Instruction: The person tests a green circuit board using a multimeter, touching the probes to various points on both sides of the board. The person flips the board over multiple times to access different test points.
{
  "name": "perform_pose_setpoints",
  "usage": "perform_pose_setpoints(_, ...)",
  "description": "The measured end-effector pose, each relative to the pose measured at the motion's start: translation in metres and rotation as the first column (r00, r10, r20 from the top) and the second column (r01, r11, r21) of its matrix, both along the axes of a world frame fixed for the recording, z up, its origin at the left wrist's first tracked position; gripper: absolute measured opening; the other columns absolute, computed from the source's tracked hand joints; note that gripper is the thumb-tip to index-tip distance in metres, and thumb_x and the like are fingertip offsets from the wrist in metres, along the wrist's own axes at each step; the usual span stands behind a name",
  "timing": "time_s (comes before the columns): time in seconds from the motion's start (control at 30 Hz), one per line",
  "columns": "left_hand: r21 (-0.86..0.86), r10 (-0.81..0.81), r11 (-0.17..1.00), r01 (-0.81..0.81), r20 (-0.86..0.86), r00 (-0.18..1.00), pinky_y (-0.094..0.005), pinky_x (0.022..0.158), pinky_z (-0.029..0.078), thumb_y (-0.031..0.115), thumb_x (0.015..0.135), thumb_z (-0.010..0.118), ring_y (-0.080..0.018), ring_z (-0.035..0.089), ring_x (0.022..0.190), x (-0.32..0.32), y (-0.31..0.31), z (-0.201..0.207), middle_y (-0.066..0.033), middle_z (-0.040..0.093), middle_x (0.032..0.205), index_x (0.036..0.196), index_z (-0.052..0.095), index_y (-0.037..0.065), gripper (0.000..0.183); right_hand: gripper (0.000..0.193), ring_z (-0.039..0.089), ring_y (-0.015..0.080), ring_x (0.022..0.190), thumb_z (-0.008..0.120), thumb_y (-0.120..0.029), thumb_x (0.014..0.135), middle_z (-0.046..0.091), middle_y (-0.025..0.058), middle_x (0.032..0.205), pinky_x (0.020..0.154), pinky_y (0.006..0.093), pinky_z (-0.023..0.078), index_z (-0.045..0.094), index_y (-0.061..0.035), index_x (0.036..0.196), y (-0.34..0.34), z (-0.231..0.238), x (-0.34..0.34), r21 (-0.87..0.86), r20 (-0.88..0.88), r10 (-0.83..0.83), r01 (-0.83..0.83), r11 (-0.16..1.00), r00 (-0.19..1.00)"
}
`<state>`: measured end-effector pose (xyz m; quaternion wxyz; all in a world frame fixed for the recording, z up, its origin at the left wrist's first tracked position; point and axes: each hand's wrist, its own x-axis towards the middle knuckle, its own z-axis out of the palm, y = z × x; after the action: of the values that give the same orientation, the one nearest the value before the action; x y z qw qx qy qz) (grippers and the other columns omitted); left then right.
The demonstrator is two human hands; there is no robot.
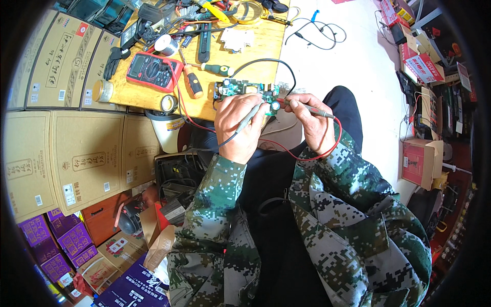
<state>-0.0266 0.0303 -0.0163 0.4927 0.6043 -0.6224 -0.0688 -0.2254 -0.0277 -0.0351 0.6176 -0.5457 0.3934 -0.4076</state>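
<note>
My left hand (237, 125) is closed round a grey test probe (249, 118), over the near side of a green circuit board (234, 87). My right hand (313, 123) pinches a second test probe (318, 111), fitted with a red lead, at the board's right end. The two tips are too small to tell what they touch. A red multimeter (154, 71) lies on the table to the left, and the red lead runs from it. My left hand covers part of the board. Beside the multimeter are an orange-handled screwdriver (193, 82) and a green-handled screwdriver (217, 69).
Tools and cables crowd the wooden table's (266, 38) far side, with a solder spool (166, 45) and a yellow-handled tool (215, 10). Stacked cardboard boxes (87, 158) stand at the left. A black cable (319, 33) lies on the floor. Shelves with red boxes (420, 62) line the right.
</note>
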Motion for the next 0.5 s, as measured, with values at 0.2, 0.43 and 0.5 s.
perform_pose_setpoints(0.2, -0.003, 0.003, 1.0, -0.003, 0.009, 1.0, -0.0407, 0.093, 0.057, 0.001, 0.086, 0.087, -0.0295, 0.074, 0.1, 0.0, 0.0, 0.0004, -0.0114, 0.081, 0.106, 0.104, 0.077, 0.001, 0.02, 0.028, 0.071, 0.0146, 0.098, 0.066, -0.021, 0.112, 0.08, 0.0094, 0.105, 0.092, 0.0306, 0.056, 0.074, 0.0043, 0.119, -0.0002, -0.0019, 0.0006, 0.006, -0.007, -0.01, 0.01, 1.0, 1.0)
perform_pose_setpoints(0.43, -0.009, -0.003, 1.0, 0.003, 0.0, 1.0, -0.0405, 0.092, 0.057, 0.002, 0.086, 0.087, -0.0293, 0.074, 0.101, 0.0007, -0.0007, -0.0003, -0.011, 0.081, 0.105, 0.105, 0.077, 0.001, 0.021, 0.026, 0.072, 0.0152, 0.099, 0.066, -0.02, 0.112, 0.08, 0.0102, 0.105, 0.093, 0.0312, 0.057, 0.075, 0.0035, 0.119, -0.0013, -0.0022, -0.0011, -0.001, 0.017, -0.002, 0.002, 1.0, 1.0)
perform_pose_setpoints(0.5, -0.008, -0.001, 1.0, 0.001, 0.003, 1.0, -0.0404, 0.092, 0.057, 0.002, 0.086, 0.087, -0.0292, 0.074, 0.101, 0.0002, -0.0001, 0.0003, -0.011, 0.081, 0.105, 0.105, 0.077, 0.001, 0.021, 0.025, 0.072, 0.0155, 0.1, 0.066, -0.019, 0.112, 0.08, 0.0103, 0.106, 0.094, 0.0316, 0.057, 0.075, 0.0033, 0.119, -0.0018, -0.0017, -0.0009, -0.007, 0.01, 0.004, -0.004, 1.0, 1.0)
